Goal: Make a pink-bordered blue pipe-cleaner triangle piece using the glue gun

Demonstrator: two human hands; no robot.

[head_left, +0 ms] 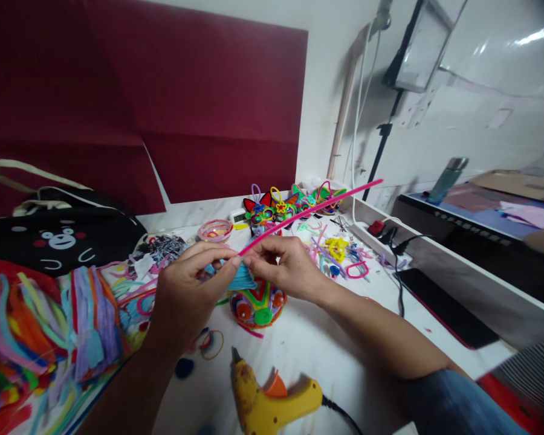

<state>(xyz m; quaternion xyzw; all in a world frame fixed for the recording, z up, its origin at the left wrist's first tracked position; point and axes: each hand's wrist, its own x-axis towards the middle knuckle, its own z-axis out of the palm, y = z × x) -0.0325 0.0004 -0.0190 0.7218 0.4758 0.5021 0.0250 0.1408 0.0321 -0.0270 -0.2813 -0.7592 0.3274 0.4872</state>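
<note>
A long pink pipe cleaner (pixel 315 208) slants up to the right across the middle of the view. My left hand (pixel 194 287) pinches it between thumb and fingers. Close beside, my right hand (pixel 283 263) grips it too, the fingertips of both hands almost touching. Light blue ribbed material (pixel 242 278) shows just below my fingers; whether a hand touches it I cannot tell. Beneath that, a colourful pipe-cleaner mask (pixel 260 308) lies on the white table, partly hidden by my hands.
In front lies a yellow glue gun (pixel 272 402) with its cord. Bundles of coloured pipe cleaners (pixel 88 320) fill the left side. Several finished pieces (pixel 281 208) stand at the back. A phone (pixel 444 305) and power strip (pixel 378 241) are on the right.
</note>
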